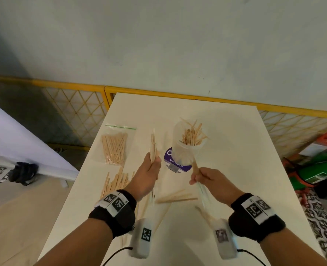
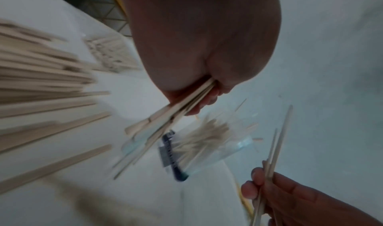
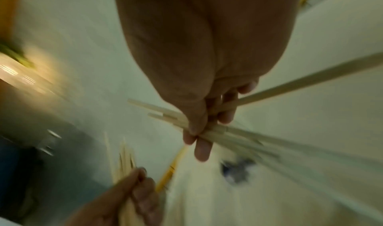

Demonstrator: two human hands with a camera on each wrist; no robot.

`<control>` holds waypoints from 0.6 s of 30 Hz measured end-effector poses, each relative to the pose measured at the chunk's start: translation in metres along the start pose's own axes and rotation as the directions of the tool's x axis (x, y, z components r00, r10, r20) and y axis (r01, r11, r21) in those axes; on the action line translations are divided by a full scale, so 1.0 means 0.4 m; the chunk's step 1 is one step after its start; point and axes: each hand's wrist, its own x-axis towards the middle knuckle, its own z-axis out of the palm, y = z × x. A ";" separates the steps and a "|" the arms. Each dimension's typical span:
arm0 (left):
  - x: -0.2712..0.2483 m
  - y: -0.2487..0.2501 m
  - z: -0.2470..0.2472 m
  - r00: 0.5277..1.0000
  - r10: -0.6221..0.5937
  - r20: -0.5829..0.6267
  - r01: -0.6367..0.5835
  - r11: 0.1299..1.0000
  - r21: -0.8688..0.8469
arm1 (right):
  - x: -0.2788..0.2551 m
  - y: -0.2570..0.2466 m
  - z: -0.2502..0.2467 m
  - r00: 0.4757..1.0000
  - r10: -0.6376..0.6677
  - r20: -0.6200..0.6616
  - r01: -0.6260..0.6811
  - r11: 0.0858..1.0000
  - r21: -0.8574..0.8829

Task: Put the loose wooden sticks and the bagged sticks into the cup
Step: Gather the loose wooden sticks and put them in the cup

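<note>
above the counter (image 1: pixel 226 237), both hands clutch sticks: left hand (image 1: pixel 149 175) a bundle, right hand (image 1: pixel 206 179) a few, beside the cup (image 1: pixel 185 148). best drop them in upright, one handful at a time; bagged sticks (image 1: pixel 114 146) wait.

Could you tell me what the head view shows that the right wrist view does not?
Only the head view shows the bag of sticks lying on the table and the cup standing upright, part-filled. Only the right wrist view shows the right hand's fingers pinching its sticks up close. Both show the left hand and right hand each gripping sticks.
</note>
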 end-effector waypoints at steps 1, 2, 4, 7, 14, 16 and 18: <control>0.009 0.031 -0.005 0.997 0.070 -0.019 -0.070 0.998 -0.003 | -0.008 -0.035 -0.031 0.999 -0.053 -0.003 0.053 0.998 0.043; 0.019 0.070 -0.010 0.990 0.137 -0.040 -0.138 0.990 -0.013 | -0.019 -0.076 -0.064 0.994 -0.102 -0.025 0.103 0.992 0.078; 0.046 0.154 -0.016 0.966 0.244 -0.087 -0.248 0.968 -0.043 | -0.029 -0.161 -0.143 0.971 -0.195 -0.136 0.213 0.968 0.131; 0.109 0.278 -0.015 0.924 0.355 -0.144 -0.371 0.923 -0.104 | -0.005 -0.277 -0.263 0.875 -0.295 -0.383 0.388 0.902 0.191; 0.262 0.369 0.049 0.918 0.375 -0.125 -0.393 0.902 -0.179 | 0.195 -0.330 -0.306 0.807 -0.283 -0.518 0.432 0.881 0.191; 0.286 0.342 0.072 0.923 0.369 -0.112 -0.382 0.913 -0.142 | 0.235 -0.276 -0.263 0.846 -0.264 -0.463 0.358 0.925 0.129; 0.301 0.301 0.087 0.932 0.347 -0.104 -0.358 0.927 -0.116 | 0.253 -0.224 -0.230 0.874 -0.226 -0.430 0.308 0.942 0.131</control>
